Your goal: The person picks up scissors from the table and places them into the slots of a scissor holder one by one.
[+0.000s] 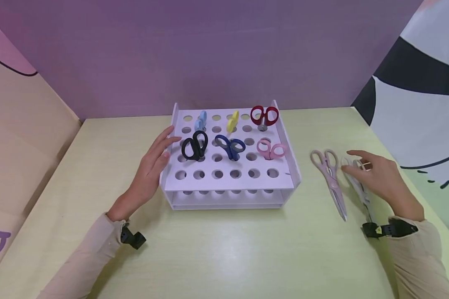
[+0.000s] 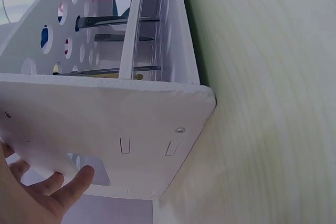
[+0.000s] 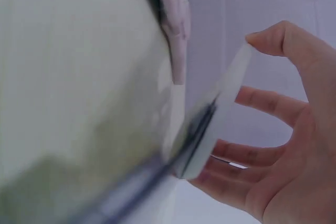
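A white rack with rows of round holes stands on the table. My left hand rests on the rack's left side, fingers fairly straight at its upper edge; in the left wrist view the fingertips lie near a cutout in the side panel. My right hand pinches the handle of pale grey scissors, whose blades point towards me, lifted at a slant in the right wrist view. Just left of them lie pale pink scissors on the table.
Upright in the rack's holes stand light blue, yellow, dark red, black, navy and pink scissors. A purple wall closes off the table's back edge.
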Motion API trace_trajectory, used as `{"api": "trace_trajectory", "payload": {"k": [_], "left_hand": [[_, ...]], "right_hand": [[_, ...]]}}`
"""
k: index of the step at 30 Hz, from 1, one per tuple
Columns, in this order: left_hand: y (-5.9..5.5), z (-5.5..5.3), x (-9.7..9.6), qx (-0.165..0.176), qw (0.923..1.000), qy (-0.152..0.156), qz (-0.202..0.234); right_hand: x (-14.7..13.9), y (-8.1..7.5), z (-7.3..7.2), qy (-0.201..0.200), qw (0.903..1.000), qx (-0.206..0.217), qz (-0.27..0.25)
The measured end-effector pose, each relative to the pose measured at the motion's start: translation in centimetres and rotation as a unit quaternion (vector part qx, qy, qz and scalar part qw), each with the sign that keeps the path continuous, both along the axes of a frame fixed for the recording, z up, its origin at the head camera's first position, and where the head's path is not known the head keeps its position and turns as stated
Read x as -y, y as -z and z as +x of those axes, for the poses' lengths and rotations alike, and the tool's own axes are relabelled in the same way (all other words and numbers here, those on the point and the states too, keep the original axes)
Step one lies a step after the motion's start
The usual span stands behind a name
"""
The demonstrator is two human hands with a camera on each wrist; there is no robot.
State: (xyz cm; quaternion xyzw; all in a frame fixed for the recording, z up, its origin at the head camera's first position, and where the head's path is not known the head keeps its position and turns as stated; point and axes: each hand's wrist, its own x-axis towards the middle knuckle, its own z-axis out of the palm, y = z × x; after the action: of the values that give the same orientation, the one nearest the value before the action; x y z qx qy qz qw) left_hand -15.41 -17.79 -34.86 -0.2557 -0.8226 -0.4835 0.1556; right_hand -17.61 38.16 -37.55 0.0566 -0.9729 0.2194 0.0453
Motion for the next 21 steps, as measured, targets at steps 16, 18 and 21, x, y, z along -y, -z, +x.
{"api": "trace_trajectory", "payload": {"k": [16,18,21], "left_hand": [[0.1,0.1,0.3,-0.003,1.0000,-0.001,0.002],[0.0,0.0,0.2,-0.003,1.0000,-0.001,0.002],[0.0,0.0,0.1,0.000,1.0000,-0.001,0.002]], "right_hand": [[1.9,-3.6,2.1,0.059,0.9847,-0.113,-0.119],[2.5,-4.2,2.3,0.057,0.9724,-0.160,-0.160],[3.4,-5.0,2.6,0.047,0.9521,-0.232,-0.193]]}}
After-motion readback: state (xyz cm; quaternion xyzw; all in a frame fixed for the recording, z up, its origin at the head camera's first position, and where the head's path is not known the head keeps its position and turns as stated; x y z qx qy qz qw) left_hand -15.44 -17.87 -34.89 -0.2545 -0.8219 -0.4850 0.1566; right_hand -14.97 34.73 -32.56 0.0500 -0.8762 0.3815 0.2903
